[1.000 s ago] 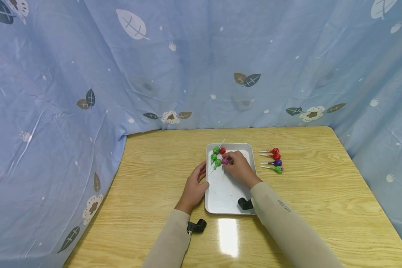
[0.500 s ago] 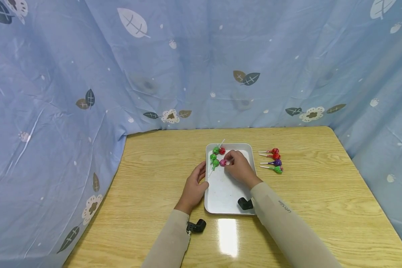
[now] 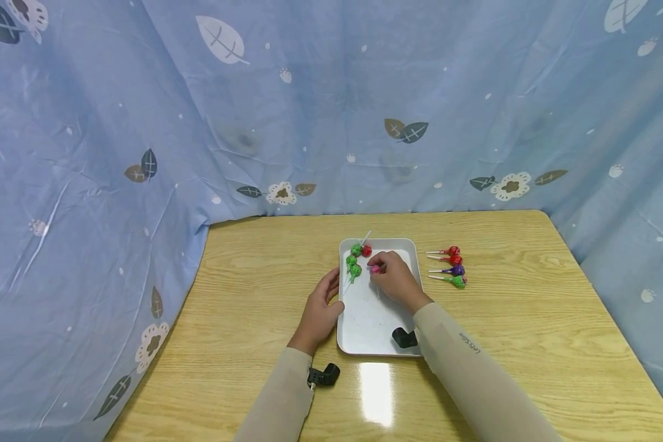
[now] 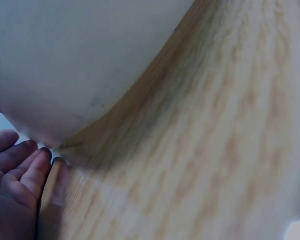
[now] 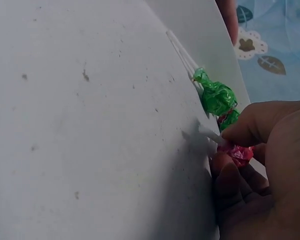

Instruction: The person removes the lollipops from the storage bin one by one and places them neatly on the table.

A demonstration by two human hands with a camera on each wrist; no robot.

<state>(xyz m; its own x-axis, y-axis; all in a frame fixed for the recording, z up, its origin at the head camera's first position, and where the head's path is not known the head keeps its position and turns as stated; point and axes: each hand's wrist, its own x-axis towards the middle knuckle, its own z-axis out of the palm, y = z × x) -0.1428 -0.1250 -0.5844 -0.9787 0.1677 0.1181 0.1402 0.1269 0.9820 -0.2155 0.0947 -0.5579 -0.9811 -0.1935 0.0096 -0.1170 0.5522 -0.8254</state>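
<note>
My right hand (image 3: 396,279) pinches a pink-wrapped lollipop (image 3: 376,269) between thumb and fingers, over the upper middle of a white tray (image 3: 364,334). In the right wrist view the pink wrapper (image 5: 240,155) shows between the fingertips, its white stick pointing up and left. To its left in the tray lie three green lollipops (image 3: 355,271) and a red lollipop (image 3: 367,250). My left hand (image 3: 317,312) rests against the tray's left side from outside. Its fingers look loosely bent beside the tray wall (image 4: 80,65) in the left wrist view.
Right of the tray, several lollipops lie in a column on the wooden table (image 3: 503,319): two red ones (image 3: 453,251), a purple one (image 3: 457,270) and a green one (image 3: 458,281). A blue patterned curtain (image 3: 331,110) hangs behind and at both sides.
The pink lollipop has shifted slightly right, away from the green ones, with my right hand. The lowest green lollipop has moved slightly left. My left hand stays at the tray's side.
</note>
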